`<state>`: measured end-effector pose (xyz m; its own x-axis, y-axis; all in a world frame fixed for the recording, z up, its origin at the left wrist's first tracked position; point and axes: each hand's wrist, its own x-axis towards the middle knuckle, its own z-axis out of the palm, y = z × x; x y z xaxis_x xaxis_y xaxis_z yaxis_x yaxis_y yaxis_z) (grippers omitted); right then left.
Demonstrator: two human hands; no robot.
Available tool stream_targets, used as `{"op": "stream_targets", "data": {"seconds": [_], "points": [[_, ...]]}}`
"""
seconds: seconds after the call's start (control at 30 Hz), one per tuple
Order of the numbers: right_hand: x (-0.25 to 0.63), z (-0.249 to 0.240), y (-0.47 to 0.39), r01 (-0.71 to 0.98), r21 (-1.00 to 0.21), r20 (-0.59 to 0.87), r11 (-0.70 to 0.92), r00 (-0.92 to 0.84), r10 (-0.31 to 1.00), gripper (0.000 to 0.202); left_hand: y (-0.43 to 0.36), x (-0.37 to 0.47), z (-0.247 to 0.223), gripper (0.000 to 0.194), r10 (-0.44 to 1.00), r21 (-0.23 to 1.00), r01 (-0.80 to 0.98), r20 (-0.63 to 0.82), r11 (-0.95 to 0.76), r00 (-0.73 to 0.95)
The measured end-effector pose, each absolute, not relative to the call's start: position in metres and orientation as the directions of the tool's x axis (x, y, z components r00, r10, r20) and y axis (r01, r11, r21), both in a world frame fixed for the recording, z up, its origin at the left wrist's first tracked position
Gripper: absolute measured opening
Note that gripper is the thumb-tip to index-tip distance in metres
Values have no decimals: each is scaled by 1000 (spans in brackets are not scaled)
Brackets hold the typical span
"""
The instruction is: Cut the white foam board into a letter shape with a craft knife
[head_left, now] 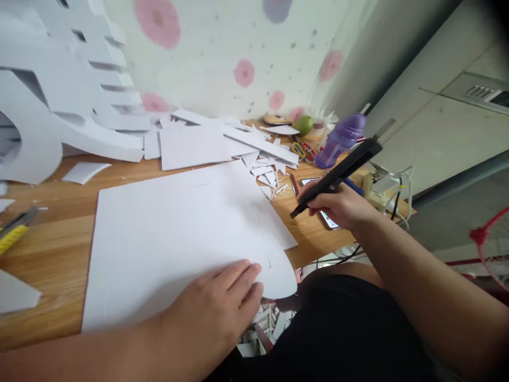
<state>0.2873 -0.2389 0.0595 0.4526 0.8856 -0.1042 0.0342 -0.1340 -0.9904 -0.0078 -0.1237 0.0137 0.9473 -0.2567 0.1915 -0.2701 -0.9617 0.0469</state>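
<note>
A large white board [170,228] lies on the wooden table [55,212], its lower right corner rounded and reaching past the table's edge. My left hand [217,302] rests flat on the board near that rounded end, fingers stretched out, holding nothing. Short dark marks show on the board near its top and by my fingertips. My right hand [336,204] is wrapped round a black cutter [338,172], raised to the right of the board. The cutter's dark tip points down and left, apart from the board.
White offcuts [266,172] and strips lie behind the board. Scissors [304,151], a purple bottle [342,140], a green fruit [304,125] and a phone [329,220] are at the right. A yellow cutter [14,233] and large cut white pieces [67,106] are at the left.
</note>
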Motion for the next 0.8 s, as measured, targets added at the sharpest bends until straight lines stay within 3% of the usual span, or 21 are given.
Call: {"op": "stream_targets", "data": {"seconds": [0.1, 0.23, 0.37, 0.43, 0.5, 0.57, 0.6, 0.63, 0.67, 0.7, 0.8], "points": [[269, 60, -260, -28, -1000, -16, 2, 618, 786, 19, -127, -8, 19, 50, -215, 39, -217, 66, -975, 974], [244, 56, -281, -103, -991, -10, 83, 686, 728, 17, -133, -6, 34, 55, -227, 9, -227, -103, -974, 968], [227, 47, -290, -160, -979, -23, 126, 702, 712, 15, -143, -20, 46, 54, -184, 10, -184, -68, -983, 981], [222, 43, -290, -183, -970, -21, 157, 710, 703, 15, -155, -36, 47, 53, -119, 130, -117, -11, -985, 993], [218, 42, -290, -203, -962, -16, 184, 712, 702, 16, -173, -51, 43, 40, 16, 369, -2, 46, -929, 999], [216, 43, -289, -212, -955, -2, 210, 710, 704, 19, -192, -59, 31, 17, 209, 708, 147, 0, -691, 978], [216, 43, -289, -211, -951, 10, 226, 709, 705, 20, -200, -58, 22, 7, 254, 858, 235, -127, -456, 959], [215, 44, -288, -207, -948, 26, 242, 708, 706, 23, -208, -55, 11, 11, 248, 933, 347, -315, -99, 916], [215, 44, -288, -201, -945, 41, 257, 707, 706, 25, -213, -48, 0, 26, 216, 868, 405, -471, 289, 855], [216, 44, -288, -195, -943, 56, 270, 705, 707, 26, -217, -40, -10, 40, 247, 819, 371, -507, 438, 826], [216, 42, -288, -179, -941, 84, 288, 700, 709, 25, -223, -12, -31, 50, 463, 780, 149, -500, 608, 731]]}}
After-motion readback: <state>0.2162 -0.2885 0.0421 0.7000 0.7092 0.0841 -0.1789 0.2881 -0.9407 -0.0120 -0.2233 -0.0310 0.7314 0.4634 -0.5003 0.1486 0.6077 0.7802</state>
